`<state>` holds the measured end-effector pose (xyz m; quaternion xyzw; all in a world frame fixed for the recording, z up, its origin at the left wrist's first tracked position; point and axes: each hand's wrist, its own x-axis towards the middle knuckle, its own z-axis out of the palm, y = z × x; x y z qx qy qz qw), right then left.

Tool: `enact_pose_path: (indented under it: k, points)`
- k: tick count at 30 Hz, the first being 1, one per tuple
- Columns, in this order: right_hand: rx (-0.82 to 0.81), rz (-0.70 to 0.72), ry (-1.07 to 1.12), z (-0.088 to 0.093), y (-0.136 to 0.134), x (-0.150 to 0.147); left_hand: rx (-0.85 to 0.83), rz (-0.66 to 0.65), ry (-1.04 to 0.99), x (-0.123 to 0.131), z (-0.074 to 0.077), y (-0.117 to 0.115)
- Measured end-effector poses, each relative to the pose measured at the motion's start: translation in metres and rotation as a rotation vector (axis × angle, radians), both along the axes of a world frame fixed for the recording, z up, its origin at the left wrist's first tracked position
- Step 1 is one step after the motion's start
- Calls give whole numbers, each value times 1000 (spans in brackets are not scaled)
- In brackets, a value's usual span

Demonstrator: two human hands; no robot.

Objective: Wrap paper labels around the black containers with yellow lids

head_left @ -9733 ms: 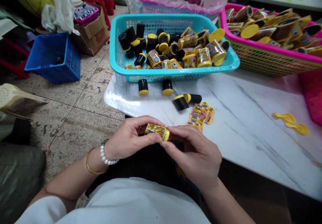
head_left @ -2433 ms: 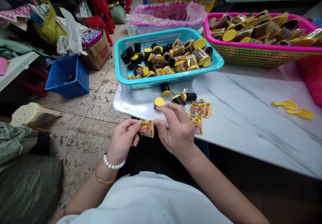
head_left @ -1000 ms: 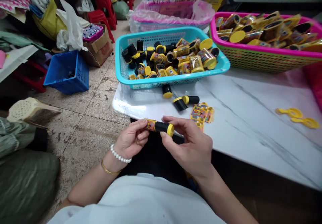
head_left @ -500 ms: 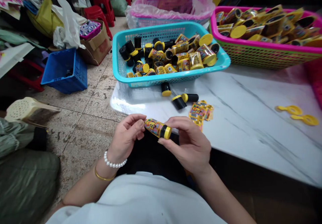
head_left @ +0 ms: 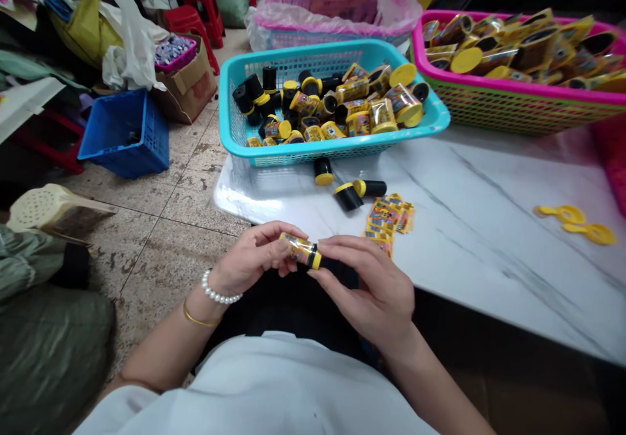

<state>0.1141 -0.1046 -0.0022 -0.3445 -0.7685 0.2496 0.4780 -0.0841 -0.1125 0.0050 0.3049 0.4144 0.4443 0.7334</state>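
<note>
A small black tube with a yellow cap and a colourful label (head_left: 302, 250) lies between my hands, in front of the table edge. My left hand (head_left: 259, 255) pinches its labelled end with thumb and fingers. At the capped end, my right hand (head_left: 369, 282) grips with thumb below and fingertips above. Black tubes with yellow ends (head_left: 347, 196) lie on the table beyond, beside a pile of yellow printed labels (head_left: 384, 221). Behind them a turquoise basket (head_left: 332, 154) holds several black tubes and labelled ones.
A pink and green basket (head_left: 518, 105) full of labelled tubes stands at the back right of the white marbled table (head_left: 469, 226). Two yellow ring-shaped parts (head_left: 591, 231) lie at the right. On the floor at left are a blue crate (head_left: 122, 135) and a cream stool (head_left: 39, 208).
My left fingers have closed over the labelled end of the tube, which has turned and shifted slightly left. My right fingers have shifted on the cap end.
</note>
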Motion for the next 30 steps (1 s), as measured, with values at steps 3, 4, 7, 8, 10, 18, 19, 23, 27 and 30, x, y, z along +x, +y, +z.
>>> enact_pose_path:
  k: [3, 4, 7, 8, 10, 18, 19, 23, 27, 30]
  points:
    - [83, 18, -29, -3, 1, -2, 34, 18, 114, 0, 0, 0]
    - [74, 15, -26, -5, 2, -3, 51, 34, 152, 1, 0, 1]
    - [33, -21, -6, -6, 5, -8, 83, 47, 194, 4, 1, 4]
    - [26, -26, -2, -6, 5, -8, 80, 28, 185, 3, 2, 4]
    - [2, -27, 5, -6, 6, -8, 48, -21, 151, 1, 1, 4]
    - [-660, 261, 314, -5, 7, 0, -149, -149, -43, 1, -6, -3]
    - [-665, 257, 331, -5, 7, 0, -163, -169, -64, 2, -6, -3]
    - [-571, 168, 380, -4, 4, -3, -177, -222, -94, 6, -5, 0]
    - [-543, 131, 373, -6, 3, -2, -157, -234, -18, 8, -8, 0]
    - [-547, 215, 309, -5, 2, 2, -147, -216, -20, 12, -8, -2]
